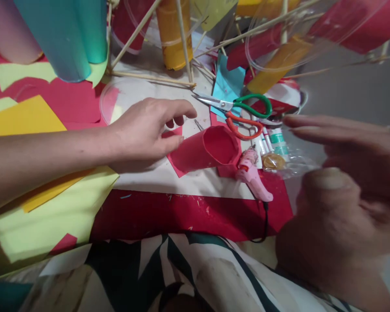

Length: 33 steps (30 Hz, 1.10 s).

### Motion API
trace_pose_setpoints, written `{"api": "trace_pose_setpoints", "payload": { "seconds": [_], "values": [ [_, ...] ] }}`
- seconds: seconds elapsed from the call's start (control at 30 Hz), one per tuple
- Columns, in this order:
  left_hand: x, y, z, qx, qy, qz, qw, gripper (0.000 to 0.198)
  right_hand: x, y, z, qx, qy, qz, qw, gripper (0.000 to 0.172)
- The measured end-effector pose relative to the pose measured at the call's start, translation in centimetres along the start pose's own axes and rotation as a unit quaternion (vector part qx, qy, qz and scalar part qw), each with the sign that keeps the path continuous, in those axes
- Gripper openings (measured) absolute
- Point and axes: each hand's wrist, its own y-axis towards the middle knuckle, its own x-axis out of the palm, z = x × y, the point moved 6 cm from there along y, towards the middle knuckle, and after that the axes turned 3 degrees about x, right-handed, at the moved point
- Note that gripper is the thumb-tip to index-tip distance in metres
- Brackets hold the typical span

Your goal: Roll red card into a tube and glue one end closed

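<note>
A red paper tube (195, 151) lies on its side on the white board, its open end facing right. Just left of it is my left hand (149, 125), fingers curved and thumb apart, with nothing visible between them. My right hand (341, 186) is raised close to the camera at the right, blurred, its fingers stretched out and thumb apart, holding nothing visible. Beyond the tube lie scissors (226, 105) with one green and one orange handle. The pink glue gun (251, 173) rests right of the tube, its black cord trailing toward my lap.
At the back stands a wooden stick frame (154, 79) with orange and red paper tubes. Teal rolls (61, 43) stand at the back left. Yellow sheets (52, 216) lie under my left arm. Right of the glue gun are a tape roll (273, 161) and clear plastic.
</note>
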Motion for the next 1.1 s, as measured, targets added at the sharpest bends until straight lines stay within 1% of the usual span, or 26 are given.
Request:
{"api": "trace_pose_setpoints", "payload": {
  "seconds": [0.03,0.07,0.1,0.17,0.2,0.23,0.27,0.3,0.37,0.43,0.5,0.63,0.73,0.8,0.9,1.0,1.1],
  "values": [
    [-0.1,-0.2,0.6,0.007,-0.031,-0.013,0.999,0.047,-0.6,-0.1,0.5,0.015,0.024,0.040,0.999,0.030],
    [-0.1,-0.3,1.2,0.012,-0.060,-0.027,0.998,0.056,-1.0,-0.3,1.0,0.030,0.034,0.059,0.997,0.028],
    [-0.1,-0.5,1.7,0.012,-0.087,-0.040,0.995,0.066,-1.0,-0.3,1.6,0.043,0.035,0.055,0.997,0.028],
    [-0.4,-0.7,2.6,0.001,-0.129,-0.056,0.990,0.083,-0.6,-0.2,2.7,0.060,0.014,-0.003,0.998,0.031],
    [-0.7,-0.7,3.0,-0.005,-0.145,-0.058,0.988,0.088,-0.4,-0.1,3.1,0.057,0.000,-0.030,0.998,0.031],
    [-1.2,-0.7,3.3,-0.007,-0.144,-0.047,0.988,0.089,-0.3,0.1,3.4,0.052,-0.012,-0.050,0.997,0.030],
    [-1.6,-0.6,3.7,-0.007,-0.133,-0.041,0.990,0.085,-0.2,0.2,3.7,0.040,-0.027,-0.067,0.997,0.029],
    [-2.1,-0.4,4.2,0.006,-0.122,-0.031,0.992,0.083,-0.3,0.4,3.8,0.023,-0.035,-0.076,0.996,0.029],
    [-2.6,0.0,4.9,0.007,-0.103,-0.029,0.994,0.082,-0.4,0.6,4.1,-0.005,-0.047,-0.081,0.996,0.029],
    [-2.5,0.5,5.5,0.016,-0.084,-0.041,0.996,0.088,-0.3,0.6,4.4,-0.023,-0.053,-0.087,0.995,0.032],
    [-2.0,0.9,5.9,0.029,-0.062,-0.060,0.996,0.092,0.0,0.5,4.8,-0.036,-0.058,-0.097,0.993,0.034],
    [-0.9,1.4,5.9,0.053,-0.013,-0.100,0.994,0.087,0.4,0.3,5.6,-0.045,-0.058,-0.099,0.992,0.029],
    [-0.3,1.2,5.6,0.056,-0.011,-0.123,0.991,0.088,0.5,0.2,5.6,-0.045,-0.053,-0.108,0.992,0.031],
    [-0.1,1.0,5.2,0.044,-0.023,-0.123,0.991,0.089,0.5,0.4,5.4,-0.033,-0.040,-0.113,0.992,0.032],
    [0.3,0.6,4.6,0.034,-0.039,-0.122,0.991,0.096,0.6,1.2,5.0,0.006,-0.012,-0.118,0.993,0.032],
    [0.5,0.4,4.2,0.027,-0.043,-0.127,0.991,0.099,1.4,2.3,4.9,0.036,0.012,-0.133,0.990,0.031],
    [0.5,0.1,3.5,0.014,-0.038,-0.128,0.991,0.095,2.5,3.4,4.9,0.028,0.022,-0.144,0.989,0.030]
  ]
}}
